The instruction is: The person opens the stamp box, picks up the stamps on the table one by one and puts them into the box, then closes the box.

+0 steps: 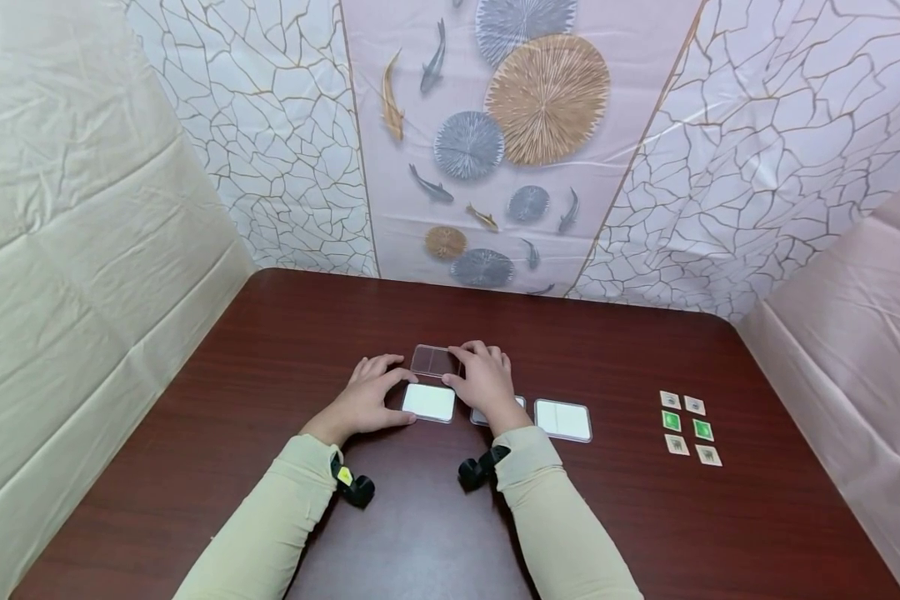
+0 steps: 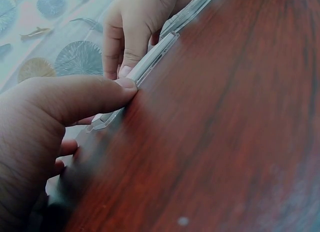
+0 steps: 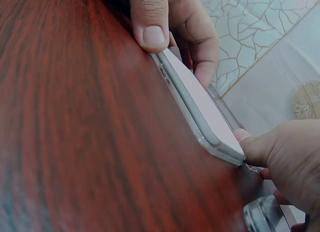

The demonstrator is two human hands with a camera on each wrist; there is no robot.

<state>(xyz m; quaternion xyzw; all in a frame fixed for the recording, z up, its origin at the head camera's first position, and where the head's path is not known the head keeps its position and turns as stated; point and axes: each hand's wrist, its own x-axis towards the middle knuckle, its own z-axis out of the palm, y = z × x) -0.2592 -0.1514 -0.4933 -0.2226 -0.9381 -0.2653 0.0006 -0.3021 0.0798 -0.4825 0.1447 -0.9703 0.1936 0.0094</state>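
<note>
A small clear plastic case with a white filling lies flat on the table, a clear lid-like plate just behind it. Whether the two are joined cannot be told. My left hand grips the case's left side, thumb at the near corner and index finger at the far one. In the left wrist view the left thumb presses on the case's edge. My right hand has its thumb at the far right corner and its index finger on the clear plate. The right thumb touches the white filling's edge in the right wrist view.
Beneath the right wrist lies a second case, partly covered. A third white-filled case is to its right. Farther right, several small square picture tiles, including a green tile, form two columns. Patterned cloth hangs behind the brown table.
</note>
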